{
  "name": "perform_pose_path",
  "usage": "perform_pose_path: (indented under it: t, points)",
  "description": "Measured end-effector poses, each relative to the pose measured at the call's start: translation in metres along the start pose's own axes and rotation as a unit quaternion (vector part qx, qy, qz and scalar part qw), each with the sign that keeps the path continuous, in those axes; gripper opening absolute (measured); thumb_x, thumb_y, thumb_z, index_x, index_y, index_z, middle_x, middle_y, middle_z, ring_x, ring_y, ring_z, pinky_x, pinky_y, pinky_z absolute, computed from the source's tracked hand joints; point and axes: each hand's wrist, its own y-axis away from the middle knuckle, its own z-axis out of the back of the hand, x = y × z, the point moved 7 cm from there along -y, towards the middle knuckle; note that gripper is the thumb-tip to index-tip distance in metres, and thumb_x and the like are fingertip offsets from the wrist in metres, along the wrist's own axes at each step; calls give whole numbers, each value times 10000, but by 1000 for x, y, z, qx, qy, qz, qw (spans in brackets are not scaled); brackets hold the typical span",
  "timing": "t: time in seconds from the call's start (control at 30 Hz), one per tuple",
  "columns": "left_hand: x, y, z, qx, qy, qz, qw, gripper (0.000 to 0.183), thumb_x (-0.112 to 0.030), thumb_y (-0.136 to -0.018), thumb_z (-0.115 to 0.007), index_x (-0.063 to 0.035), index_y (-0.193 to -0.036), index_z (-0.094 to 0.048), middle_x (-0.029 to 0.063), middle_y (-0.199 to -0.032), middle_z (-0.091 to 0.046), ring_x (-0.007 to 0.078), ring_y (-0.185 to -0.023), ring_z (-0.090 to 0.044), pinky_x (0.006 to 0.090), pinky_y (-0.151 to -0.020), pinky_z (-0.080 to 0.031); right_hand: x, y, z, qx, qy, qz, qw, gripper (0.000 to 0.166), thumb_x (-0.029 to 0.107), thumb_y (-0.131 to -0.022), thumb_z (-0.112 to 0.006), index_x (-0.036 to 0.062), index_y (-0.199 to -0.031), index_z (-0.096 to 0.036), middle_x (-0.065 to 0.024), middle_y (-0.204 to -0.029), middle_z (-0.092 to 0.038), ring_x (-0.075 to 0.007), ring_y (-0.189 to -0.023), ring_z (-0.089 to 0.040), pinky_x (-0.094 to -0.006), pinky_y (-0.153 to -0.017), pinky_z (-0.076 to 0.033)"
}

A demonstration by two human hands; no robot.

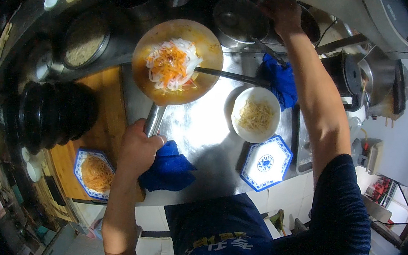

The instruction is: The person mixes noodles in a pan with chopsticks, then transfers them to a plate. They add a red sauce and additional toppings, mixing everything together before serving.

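Note:
My left hand (142,149) grips the metal handle of a frying pan (206,90). White noodles, orange shredded vegetable and bean sprouts (173,62) lie in the pan. A dark utensil (235,77) extends from the pan's right side to a blue cloth (281,81). My right hand (281,10) reaches to the far, dim area beside a dark pot (241,19); its fingers and anything in them are hard to make out. A white bowl of bean sprouts (255,114) stands right of the pan, near a hexagonal blue-and-white plate (267,164).
A second blue cloth (170,168) lies beside my left hand. On the wooden board (106,102) at left are stacked black bowls (56,112) and a patterned plate holding orange shreds (96,174). A round container of pale strands (85,46) stands far left. A metal tray (304,145) is at right.

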Motion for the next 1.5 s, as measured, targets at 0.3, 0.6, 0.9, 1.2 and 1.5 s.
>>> perform_pose_path:
  t: [0.3, 0.6, 0.9, 1.2, 1.5]
  points:
    - [-7, 1, -4, 7, -6, -1, 1000, 337, -181, -881, -677, 14, -1157, -671, 186, -1012, -718, 275, -911, -700, 425, -884, -555, -3, 2, 29, 27, 29, 13, 999, 367, 456, -1005, -651, 117, -1047, -784, -138, -1072, -760, -330, -1054, -712, -445, -891, -588]
    - [8, -12, -9, -28, 38, -46, 998, 203, -95, -828, -731, -47, -987, -614, 15, -679, -565, 110, -535, -535, 284, -485, -442, -13, 27, 25, 55, -805, -396, 437, 445, 542, -1030, -513, 130, -1150, -629, -60, -1040, -664, -228, -942, -633, -387, -798, -534]
    - [-3, -11, -9, -8, 39, -56, 998, 184, -121, -839, -711, -53, -980, -614, 8, -669, -557, 106, -525, -525, 279, -475, -421, -24, 24, 44, 70, -776, -390, 491, 379, 485, -1022, -566, 116, -1065, -641, -81, -942, -667, -232, -790, -646, -371, -669, -557]
    - [-4, -20, -11, -2, -3, -24, 1000, 249, -152, -852, -687, -29, -1057, -616, 77, -836, -606, 163, -698, -584, 339, -645, -463, -43, 24, 68, 114, -706, -331, 616, 320, 389, -1032, -558, 90, -1109, -644, -106, -1007, -682, -220, -827, -668, -348, -688, -570]
    - [-11, -21, -10, -18, 24, -40, 999, 179, -110, -812, -706, -57, -958, -617, 15, -689, -571, 120, -547, -538, 290, -502, -431, -49, 32, 93, 127, -668, -310, 665, 272, 293, -1042, -549, 65, -1154, -648, -130, -1071, -698, -208, -864, -691, -326, -707, -584]
